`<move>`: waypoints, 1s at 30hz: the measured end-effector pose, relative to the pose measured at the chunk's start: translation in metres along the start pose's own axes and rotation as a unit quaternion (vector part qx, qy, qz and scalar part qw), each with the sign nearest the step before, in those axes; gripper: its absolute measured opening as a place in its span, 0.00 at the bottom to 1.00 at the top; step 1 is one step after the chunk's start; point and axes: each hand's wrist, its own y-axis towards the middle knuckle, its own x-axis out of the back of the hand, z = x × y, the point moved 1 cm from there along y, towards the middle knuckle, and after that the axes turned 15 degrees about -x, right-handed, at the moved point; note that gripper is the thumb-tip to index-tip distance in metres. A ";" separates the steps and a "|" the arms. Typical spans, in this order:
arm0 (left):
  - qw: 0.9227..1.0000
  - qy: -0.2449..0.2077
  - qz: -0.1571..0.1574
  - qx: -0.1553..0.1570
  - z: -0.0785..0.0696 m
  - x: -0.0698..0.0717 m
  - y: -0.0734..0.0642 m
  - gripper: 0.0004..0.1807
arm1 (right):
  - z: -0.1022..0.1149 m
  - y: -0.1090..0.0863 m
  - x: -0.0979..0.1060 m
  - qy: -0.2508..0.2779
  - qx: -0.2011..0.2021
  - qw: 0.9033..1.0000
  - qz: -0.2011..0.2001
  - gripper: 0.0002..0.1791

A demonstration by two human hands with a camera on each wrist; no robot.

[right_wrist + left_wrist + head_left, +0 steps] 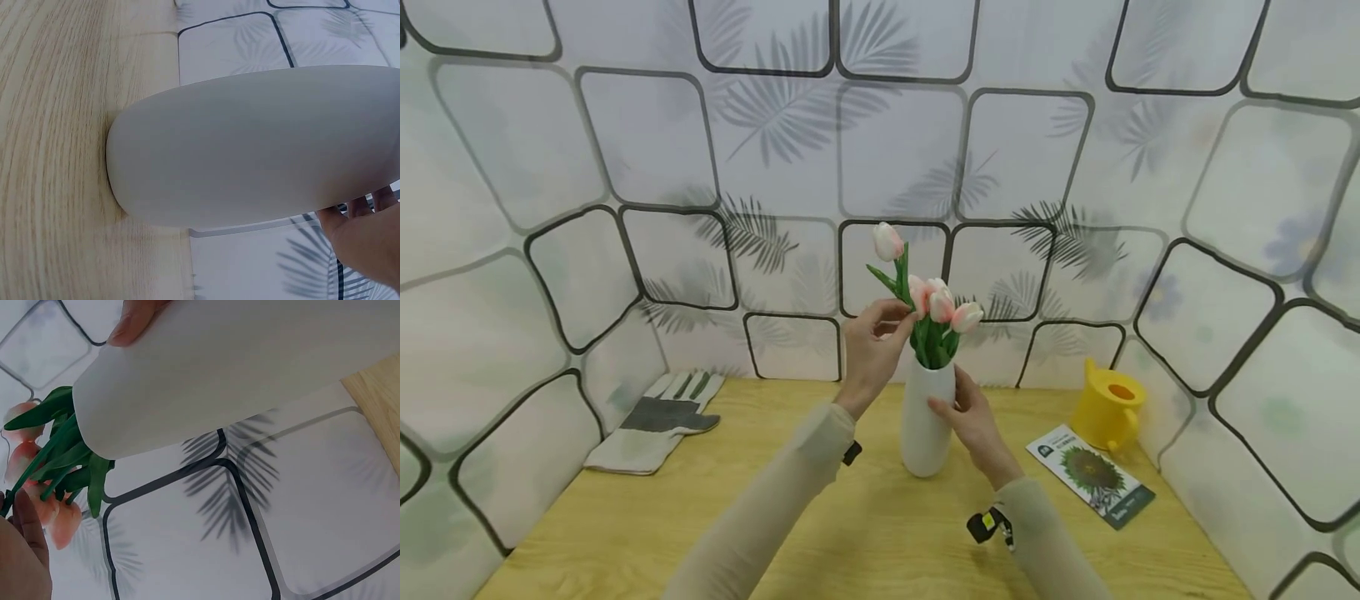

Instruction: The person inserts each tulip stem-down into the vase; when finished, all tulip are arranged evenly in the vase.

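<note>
A tall white vase (pixel 925 433) stands upright on the wooden table, with several pink-and-white tulips (pixel 940 307) and their green leaves in its mouth. My left hand (pixel 871 350) pinches the stem of one tulip (pixel 888 242), whose bloom rises above and left of the others. That green stem slants from the fingers toward the bunch in the left wrist view, where the left hand (pixel 26 556) shows at the lower left edge. Around the vase's upper right side, my right hand (pixel 973 421) grips it. The vase base (pixel 134 162) rests on the table in the right wrist view.
On the right, a yellow watering can (pixel 1105 412) stands behind a seed packet (pixel 1090 475) with a sunflower picture. A white-and-grey glove (pixel 658 421) lies at the far left. Patterned fabric walls (pixel 786 267) border the table (pixel 865 533) at the back and sides.
</note>
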 end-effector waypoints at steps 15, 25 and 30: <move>0.996 -0.015 0.081 0.040 0.005 -0.006 -0.028 0.03 | 0.026 -0.022 -0.006 -0.017 -0.005 1.000 0.008 0.42; 0.990 -0.015 0.109 0.088 0.040 -0.012 -0.049 0.08 | 0.001 -0.002 -0.001 -0.002 0.018 1.000 0.006 0.42; 0.992 -0.013 0.077 0.097 0.045 -0.012 -0.051 0.15 | -0.001 0.000 -0.002 -0.007 0.024 1.000 0.001 0.42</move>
